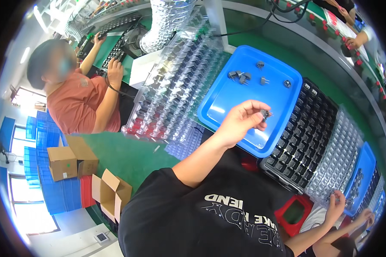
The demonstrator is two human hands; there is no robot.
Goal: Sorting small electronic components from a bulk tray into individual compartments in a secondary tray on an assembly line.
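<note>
A glossy bright blue tray (231,100) sat at the centre of the frame, its components (243,79) dark grey. To its right, a black tray (283,181) showed a repeating grid pattern, beside a clear, silvery-looking tray (336,152) in rows. Lower centre, a black shirt (171,214) carried off-white lettering (233,201). At left were a salmon-orange shirt (75,107), brown cardboard boxes (60,160), blue crates (55,190) and green floor (116,150).

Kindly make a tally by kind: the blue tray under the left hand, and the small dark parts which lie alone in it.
Blue tray: 1
Small dark parts lying alone: 3
Total: 4
Not counted: the cluster, too overlapped to count, and what the left hand holds.
</note>
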